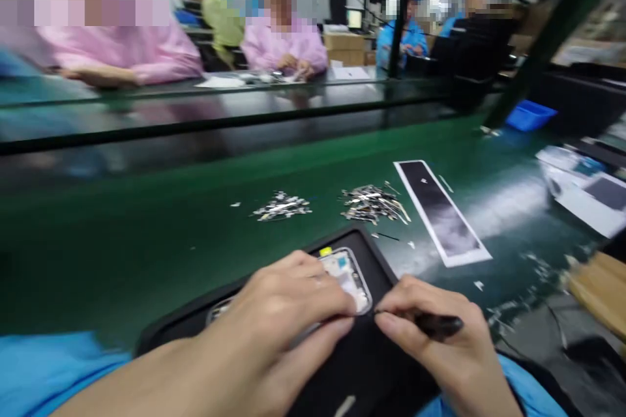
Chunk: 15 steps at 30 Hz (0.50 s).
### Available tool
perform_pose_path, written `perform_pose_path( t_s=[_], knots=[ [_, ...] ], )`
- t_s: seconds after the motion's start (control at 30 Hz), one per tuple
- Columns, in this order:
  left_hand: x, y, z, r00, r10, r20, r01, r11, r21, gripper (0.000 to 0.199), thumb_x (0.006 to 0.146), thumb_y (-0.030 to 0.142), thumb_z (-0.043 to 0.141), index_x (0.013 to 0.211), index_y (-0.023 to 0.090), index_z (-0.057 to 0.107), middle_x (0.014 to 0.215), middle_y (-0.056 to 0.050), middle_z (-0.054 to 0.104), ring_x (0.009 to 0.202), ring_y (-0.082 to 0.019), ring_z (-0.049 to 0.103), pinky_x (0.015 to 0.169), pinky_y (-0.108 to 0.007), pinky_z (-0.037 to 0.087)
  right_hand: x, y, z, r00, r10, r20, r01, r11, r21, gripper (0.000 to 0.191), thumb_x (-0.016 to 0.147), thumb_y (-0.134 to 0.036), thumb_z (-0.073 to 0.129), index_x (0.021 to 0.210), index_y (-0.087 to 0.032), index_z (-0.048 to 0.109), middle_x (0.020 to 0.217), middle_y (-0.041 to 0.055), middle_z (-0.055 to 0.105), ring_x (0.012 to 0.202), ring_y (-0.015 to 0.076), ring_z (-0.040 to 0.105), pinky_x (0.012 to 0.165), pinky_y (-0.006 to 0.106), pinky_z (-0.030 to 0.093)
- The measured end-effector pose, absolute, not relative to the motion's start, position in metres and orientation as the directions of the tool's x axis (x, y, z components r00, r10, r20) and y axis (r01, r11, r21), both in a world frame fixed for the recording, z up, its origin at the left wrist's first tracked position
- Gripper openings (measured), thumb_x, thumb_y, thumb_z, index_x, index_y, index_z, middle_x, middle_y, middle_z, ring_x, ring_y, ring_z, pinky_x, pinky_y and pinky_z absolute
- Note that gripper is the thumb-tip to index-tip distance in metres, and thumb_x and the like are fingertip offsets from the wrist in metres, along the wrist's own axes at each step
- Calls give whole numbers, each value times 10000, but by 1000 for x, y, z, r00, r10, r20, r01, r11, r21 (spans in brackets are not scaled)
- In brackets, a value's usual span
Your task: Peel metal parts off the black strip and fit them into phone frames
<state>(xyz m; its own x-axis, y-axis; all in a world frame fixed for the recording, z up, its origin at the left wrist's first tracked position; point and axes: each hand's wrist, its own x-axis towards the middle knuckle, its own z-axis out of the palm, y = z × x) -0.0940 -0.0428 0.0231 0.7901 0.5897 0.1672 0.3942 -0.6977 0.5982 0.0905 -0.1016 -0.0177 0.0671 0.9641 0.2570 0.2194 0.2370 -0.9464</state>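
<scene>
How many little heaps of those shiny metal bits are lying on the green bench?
2. One heap lies at the middle of the green bench; the other heap sits to its right, beside the black-and-white strip. A few loose bits lie scattered around; more may be hidden.

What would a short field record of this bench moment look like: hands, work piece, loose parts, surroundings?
left hand: pressing down on a phone frame
right hand: pinching a thin dark tool, tip at the frame's edge
holder: black tray under the frame
loose parts: two piles of small metal bits on the green table
beside them: dark strip on white backing
surroundings: people in pink seated across, blurred
</scene>
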Motion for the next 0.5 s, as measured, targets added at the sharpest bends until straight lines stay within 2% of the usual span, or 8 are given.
perform_pose_path(
  t_s=[0.1, 0.2, 0.3, 0.5],
  knots=[
    [-89, -42, 34, 770, 627, 119, 477, -689, 545, 176, 848, 173, 435, 829, 212, 605, 812, 1, 627, 798, -161, 542, 782, -261, 383, 90, -94, -19, -20, 970, 242, 256, 239, -937, 175, 771, -278, 559, 626, -182, 578, 560, -32, 478, 505, 67, 432, 480, 193, 306],
    [-96, -40, 33, 776, 629, 46, 491, -649, 581, 154, 850, 129, 447, 830, 213, 574, 855, 11, 572, 828, -146, 490, 801, -255, 346, 88, -86, -15, -151, 970, 190, 331, 231, -915, 183, 789, -294, 533, 652, -187, 591, 583, -19, 494, 521, 78, 450, 482, 197, 318],
    [-105, -36, 32, 775, 628, 68, 459, -634, 622, 143, 859, 129, 449, 874, 196, 574, 881, -5, 551, 848, -156, 463, 816, -275, 316, 83, -78, -8, -241, 964, 114, 400, 206, -893, 230, 814, -322, 494, 659, -183, 592, 597, -4, 502, 538, 94, 463, 493, 206, 338],
    [-109, -26, 30, 765, 641, 64, 460, -613, 642, 169, 858, 113, 447, 888, 168, 604, 823, -11, 551, 805, -159, 468, 809, -295, 302, 69, -69, -3, -140, 986, 90, 401, 139, -905, 251, 788, -356, 509, 615, -190, 582, 578, -15, 484, 535, 89, 436, 509, 212, 319]
  ],
)
